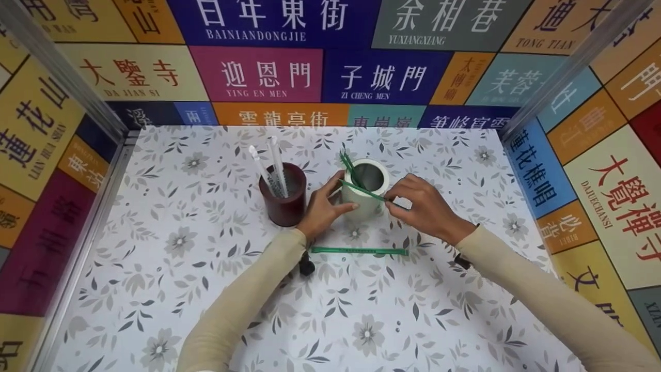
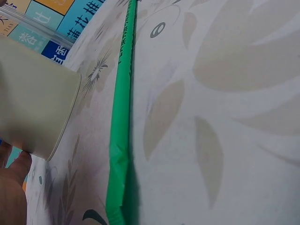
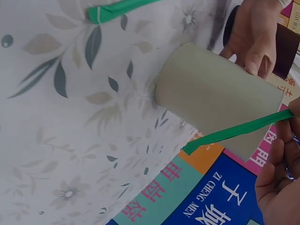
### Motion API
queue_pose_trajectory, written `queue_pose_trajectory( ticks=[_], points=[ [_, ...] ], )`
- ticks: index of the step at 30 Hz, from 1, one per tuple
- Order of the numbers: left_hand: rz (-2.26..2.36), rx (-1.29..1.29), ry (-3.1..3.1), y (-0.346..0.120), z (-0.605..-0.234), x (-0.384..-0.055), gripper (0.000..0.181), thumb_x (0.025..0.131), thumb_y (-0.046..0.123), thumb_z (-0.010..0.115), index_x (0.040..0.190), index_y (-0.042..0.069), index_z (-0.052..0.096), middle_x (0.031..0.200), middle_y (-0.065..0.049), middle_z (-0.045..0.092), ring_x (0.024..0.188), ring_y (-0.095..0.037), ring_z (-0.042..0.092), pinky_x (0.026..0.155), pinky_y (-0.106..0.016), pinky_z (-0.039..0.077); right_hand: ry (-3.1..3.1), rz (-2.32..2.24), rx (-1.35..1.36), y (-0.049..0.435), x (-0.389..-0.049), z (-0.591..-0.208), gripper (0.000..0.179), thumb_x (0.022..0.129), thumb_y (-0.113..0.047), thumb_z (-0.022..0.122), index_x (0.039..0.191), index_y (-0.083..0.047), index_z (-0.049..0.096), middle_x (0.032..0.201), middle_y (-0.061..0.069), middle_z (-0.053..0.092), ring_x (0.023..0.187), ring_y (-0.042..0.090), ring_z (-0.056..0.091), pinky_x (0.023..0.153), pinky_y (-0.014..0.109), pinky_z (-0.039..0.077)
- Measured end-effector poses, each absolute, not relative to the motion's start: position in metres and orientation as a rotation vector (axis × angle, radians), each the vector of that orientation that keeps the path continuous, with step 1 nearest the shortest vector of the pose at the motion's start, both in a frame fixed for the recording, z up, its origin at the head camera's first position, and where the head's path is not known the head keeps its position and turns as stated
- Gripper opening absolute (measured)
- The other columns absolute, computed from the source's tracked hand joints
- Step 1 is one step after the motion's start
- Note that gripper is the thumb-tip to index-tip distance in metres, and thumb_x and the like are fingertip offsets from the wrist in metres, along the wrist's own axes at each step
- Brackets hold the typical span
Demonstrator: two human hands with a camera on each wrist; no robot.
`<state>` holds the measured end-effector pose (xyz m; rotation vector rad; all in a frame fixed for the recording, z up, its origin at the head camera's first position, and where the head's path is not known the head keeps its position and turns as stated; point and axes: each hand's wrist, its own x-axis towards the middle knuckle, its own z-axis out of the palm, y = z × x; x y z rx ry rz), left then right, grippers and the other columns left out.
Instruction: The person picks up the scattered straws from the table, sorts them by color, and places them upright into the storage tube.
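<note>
My left hand [image 1: 325,206] holds the pale cream cup [image 1: 361,206] by its left side, thumb on the near wall. In the right wrist view, that cup [image 3: 215,93] shows its smooth side. My right hand [image 1: 423,204] pinches one end of a slim green wrapped straw [image 1: 364,191], which slants across the near part of the cup's rim. Several more green straws [image 1: 348,164] stand in the cup, leaning on its far left rim. One printed green straw [image 1: 356,251] lies flat on the table in front; its crinkled wrapper [image 2: 120,140] fills the left wrist view's middle.
A dark red cup [image 1: 282,212] with white wrapped straws [image 1: 277,165] stands just left of my left hand. Flower-print covering [image 1: 232,310] spreads over the table. Sign-covered walls [image 1: 258,75] rise behind and on both sides, with metal frame bars [image 1: 67,72] at the corners.
</note>
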<state>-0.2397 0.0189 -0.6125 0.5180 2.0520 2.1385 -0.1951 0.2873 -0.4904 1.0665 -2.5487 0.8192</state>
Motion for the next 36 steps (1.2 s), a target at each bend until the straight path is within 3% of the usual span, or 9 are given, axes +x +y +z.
queue_pose_trajectory(
  ticks=[7, 14, 20, 26, 32, 36],
  points=[
    [2.167, 0.497, 2.035, 0.019, -0.615, -0.241, 0.100, 0.089, 0.005, 0.093, 0.171, 0.004, 0.037, 0.174, -0.014, 0.041, 0.159, -0.028, 0.043, 0.129, -0.038, 0.040, -2.544, 0.973, 1.021, 0.275, -0.210, -0.474, 0.009, 0.098, -0.004, 0.081, 0.106, -0.007, 0.084, 0.098, 0.004, 0.076, 0.094, 0.025, 0.066, 0.083, 0.039, 0.056],
    [2.158, 0.483, 2.048, 0.019, -0.617, -0.241, 0.098, 0.088, 0.007, 0.094, 0.170, 0.007, 0.041, 0.173, -0.011, 0.044, 0.158, -0.025, 0.045, 0.129, -0.039, 0.041, -2.510, 1.080, 0.951, 0.262, -0.225, -0.457, 0.007, 0.101, -0.005, 0.079, 0.107, -0.004, 0.083, 0.101, 0.006, 0.077, 0.097, 0.030, 0.067, 0.086, 0.035, 0.052],
    [2.136, 0.491, 2.064, 0.019, -0.617, -0.240, 0.097, 0.089, 0.010, 0.095, 0.170, 0.010, 0.042, 0.173, -0.008, 0.045, 0.158, -0.023, 0.045, 0.129, -0.040, 0.041, -2.456, 1.145, 0.903, 0.255, -0.234, -0.447, 0.008, 0.101, -0.004, 0.079, 0.107, -0.005, 0.084, 0.102, 0.008, 0.077, 0.097, 0.029, 0.066, 0.085, 0.039, 0.050],
    [2.124, 0.498, 2.058, 0.019, -0.616, -0.240, 0.097, 0.090, 0.012, 0.094, 0.171, 0.013, 0.041, 0.174, -0.005, 0.043, 0.159, -0.021, 0.044, 0.129, -0.034, 0.041, -2.442, 1.186, 0.863, 0.249, -0.241, -0.443, 0.007, 0.100, -0.005, 0.081, 0.106, -0.006, 0.084, 0.101, 0.007, 0.078, 0.096, 0.022, 0.066, 0.083, 0.042, 0.051],
    [2.121, 0.517, 2.062, 0.019, -0.615, -0.240, 0.095, 0.091, 0.013, 0.093, 0.171, 0.015, 0.042, 0.173, -0.004, 0.045, 0.158, -0.021, 0.045, 0.129, -0.036, 0.040, -2.405, 1.224, 0.838, 0.241, -0.244, -0.440, 0.007, 0.102, -0.007, 0.080, 0.108, -0.005, 0.083, 0.103, 0.007, 0.077, 0.096, 0.029, 0.066, 0.084, 0.033, 0.048],
    [2.124, 0.523, 2.068, 0.018, -0.614, -0.241, 0.094, 0.091, 0.013, 0.093, 0.171, 0.015, 0.043, 0.172, -0.003, 0.046, 0.157, -0.020, 0.045, 0.130, -0.039, 0.040, -2.399, 1.309, 0.782, 0.239, -0.244, -0.450, 0.008, 0.102, -0.007, 0.080, 0.109, -0.008, 0.083, 0.104, 0.007, 0.076, 0.097, 0.030, 0.066, 0.085, 0.034, 0.048]
  ],
)
